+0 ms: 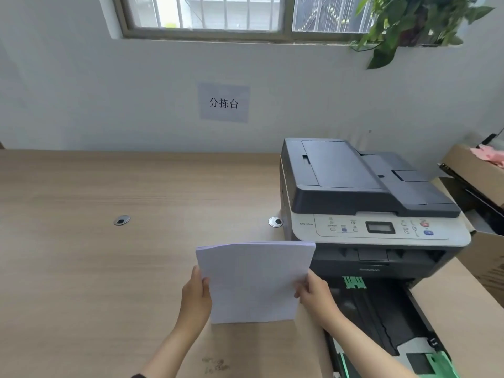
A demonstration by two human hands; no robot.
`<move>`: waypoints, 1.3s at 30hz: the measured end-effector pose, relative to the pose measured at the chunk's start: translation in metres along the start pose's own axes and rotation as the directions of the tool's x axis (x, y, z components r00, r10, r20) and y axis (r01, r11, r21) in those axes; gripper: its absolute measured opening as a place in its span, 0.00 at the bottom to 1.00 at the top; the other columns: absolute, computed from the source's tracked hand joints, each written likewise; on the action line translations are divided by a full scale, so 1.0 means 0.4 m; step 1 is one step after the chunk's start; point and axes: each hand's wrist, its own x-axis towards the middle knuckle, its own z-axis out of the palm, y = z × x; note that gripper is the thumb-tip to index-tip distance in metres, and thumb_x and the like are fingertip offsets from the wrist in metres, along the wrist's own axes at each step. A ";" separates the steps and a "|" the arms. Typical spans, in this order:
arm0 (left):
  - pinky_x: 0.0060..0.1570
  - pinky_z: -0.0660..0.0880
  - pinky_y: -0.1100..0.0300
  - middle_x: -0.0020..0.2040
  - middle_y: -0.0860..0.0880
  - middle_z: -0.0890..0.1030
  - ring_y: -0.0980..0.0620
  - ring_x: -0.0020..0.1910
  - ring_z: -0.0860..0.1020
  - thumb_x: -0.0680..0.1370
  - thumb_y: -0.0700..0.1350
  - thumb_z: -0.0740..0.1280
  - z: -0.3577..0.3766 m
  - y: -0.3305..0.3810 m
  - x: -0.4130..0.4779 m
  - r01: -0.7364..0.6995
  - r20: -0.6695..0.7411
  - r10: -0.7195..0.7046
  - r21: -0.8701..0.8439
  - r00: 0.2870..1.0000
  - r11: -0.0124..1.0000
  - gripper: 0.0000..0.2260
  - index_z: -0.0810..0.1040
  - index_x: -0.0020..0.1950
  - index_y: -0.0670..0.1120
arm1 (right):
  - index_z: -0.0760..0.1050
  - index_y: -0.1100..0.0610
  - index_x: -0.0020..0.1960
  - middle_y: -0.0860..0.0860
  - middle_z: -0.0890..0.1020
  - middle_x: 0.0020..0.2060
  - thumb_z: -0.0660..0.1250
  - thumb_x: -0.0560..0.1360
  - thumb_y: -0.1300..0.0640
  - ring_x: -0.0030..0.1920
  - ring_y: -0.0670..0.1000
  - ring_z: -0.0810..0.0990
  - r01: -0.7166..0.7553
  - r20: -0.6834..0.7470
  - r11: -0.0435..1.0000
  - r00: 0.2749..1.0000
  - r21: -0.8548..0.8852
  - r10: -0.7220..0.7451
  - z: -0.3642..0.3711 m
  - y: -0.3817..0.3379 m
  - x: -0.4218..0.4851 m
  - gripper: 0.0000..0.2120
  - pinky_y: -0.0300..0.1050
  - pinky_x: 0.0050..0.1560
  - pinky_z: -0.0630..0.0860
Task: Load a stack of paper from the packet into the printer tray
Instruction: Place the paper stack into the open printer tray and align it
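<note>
A single stack of plain white paper sheets (253, 282) is held upright on its lower edge on the light wood-grain counter (109, 255), just to the left of the pulled-out black plastic printer tray (381, 315). The left hand (195, 296) is clamped on the stack's left edge and the right hand (316, 293) on its right edge, thumbs on the near face. The tray is seen to lie to the right of both hands, so the right hand is judged the nearer one. The tray's long axis runs from the grey-and-black desktop printer (365, 203) toward the viewer, while the stack is stood with its long side vertical, so it would have to be laid flat and carried rightward. One stack, one tray, one printer and two green plastic paper guides (354, 282) are counted; no packet is seen.
</note>
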 end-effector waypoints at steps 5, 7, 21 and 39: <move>0.32 0.68 0.70 0.37 0.54 0.74 0.52 0.36 0.74 0.79 0.32 0.54 0.003 -0.023 0.008 -0.008 0.005 0.008 0.048 1.000 0.999 0.09 0.67 0.54 0.43 | 0.67 0.47 0.37 0.47 0.74 0.28 0.57 0.76 0.69 0.30 0.43 0.73 -0.015 0.031 0.999 0.999 -0.038 0.017 0.015 0.012 0.003 0.18 0.28 0.30 0.70; 0.31 0.68 0.70 0.37 0.56 0.74 0.55 0.35 0.74 0.79 0.32 0.54 0.006 -0.026 0.014 -0.016 -0.012 0.017 0.056 1.000 0.998 0.10 0.68 0.53 0.44 | 0.66 0.45 0.35 0.47 0.74 0.28 0.57 0.76 0.68 0.30 0.44 0.72 -0.027 0.001 0.999 1.000 -0.045 0.027 0.019 0.017 0.008 0.20 0.30 0.31 0.68; 0.28 0.70 0.73 0.36 0.56 0.74 0.53 0.35 0.74 0.73 0.25 0.53 0.013 -0.049 0.051 0.015 0.075 -0.026 0.144 0.997 0.989 0.18 0.71 0.54 0.43 | 0.65 0.45 0.36 0.48 0.75 0.30 0.53 0.77 0.67 0.30 0.43 0.72 -0.118 0.096 0.987 0.987 -0.108 0.128 0.042 0.041 0.046 0.19 0.29 0.29 0.67; 0.37 0.81 0.63 0.46 0.50 0.87 0.53 0.42 0.85 0.79 0.32 0.57 -0.046 0.014 0.154 0.136 0.509 0.009 -0.247 0.861 0.959 0.16 0.78 0.53 0.51 | 0.73 0.61 0.54 0.61 0.80 0.48 0.55 0.80 0.63 0.44 0.55 0.76 -0.061 -0.062 0.990 0.996 0.130 0.069 -0.094 -0.048 0.017 0.08 0.44 0.43 0.70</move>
